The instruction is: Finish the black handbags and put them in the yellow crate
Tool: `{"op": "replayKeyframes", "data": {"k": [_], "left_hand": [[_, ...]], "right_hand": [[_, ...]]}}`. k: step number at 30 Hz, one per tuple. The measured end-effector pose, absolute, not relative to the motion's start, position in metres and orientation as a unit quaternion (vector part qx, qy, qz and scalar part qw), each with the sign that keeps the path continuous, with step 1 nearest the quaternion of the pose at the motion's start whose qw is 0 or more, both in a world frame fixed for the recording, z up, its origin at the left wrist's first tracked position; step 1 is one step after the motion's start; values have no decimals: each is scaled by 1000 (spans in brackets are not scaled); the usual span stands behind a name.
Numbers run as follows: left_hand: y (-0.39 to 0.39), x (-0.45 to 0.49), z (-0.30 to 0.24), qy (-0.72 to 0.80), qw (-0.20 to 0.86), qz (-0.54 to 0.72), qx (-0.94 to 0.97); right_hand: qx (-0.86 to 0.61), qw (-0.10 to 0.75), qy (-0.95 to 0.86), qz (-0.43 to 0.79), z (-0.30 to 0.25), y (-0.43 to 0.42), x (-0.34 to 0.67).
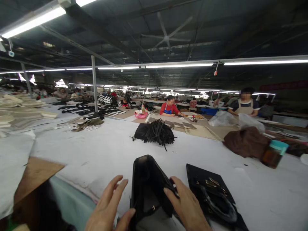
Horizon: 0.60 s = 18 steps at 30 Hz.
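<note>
An unfinished-looking black handbag (141, 171) stands on the white-covered table in front of me, its mouth gaping toward me and a small gold-coloured buckle inside. At its right side, my right hand (189, 205) pinches the rim between thumb and fingers. My left hand (108, 205) is beside the left wall with its fingers spread, the thumb tip at or very near the edge. To the right lies a second black bag piece (201, 176) with gold-coloured fittings and a handle (218, 207) wrapped in clear plastic.
A pile of black strips (157, 131) sits beyond the bag. On the right are a teal-lidded jar (274, 154) and brown material (246, 141). A person in red (169, 107) and a person in an apron (244, 107) work across the table. Pale sheets (16, 154) lie left.
</note>
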<state>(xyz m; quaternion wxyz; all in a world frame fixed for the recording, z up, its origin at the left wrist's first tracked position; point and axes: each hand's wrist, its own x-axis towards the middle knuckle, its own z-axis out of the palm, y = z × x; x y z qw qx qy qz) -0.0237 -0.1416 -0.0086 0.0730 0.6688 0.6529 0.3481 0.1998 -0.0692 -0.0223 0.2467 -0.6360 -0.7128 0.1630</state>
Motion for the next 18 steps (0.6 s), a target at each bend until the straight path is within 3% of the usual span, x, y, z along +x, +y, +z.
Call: {"op": "replayKeyframes", "data": {"k": [5, 10, 18], "left_hand": [[-91, 19, 36, 664, 0, 215, 716], [-31, 49, 31, 680, 3, 91, 728], [-4, 37, 31, 717, 39, 87, 690]], "right_hand": [[-629, 219, -734, 133, -20, -69, 190], [-612, 242, -735, 160, -22, -65, 188], [-557, 262, -757, 218, -5, -62, 191]]}}
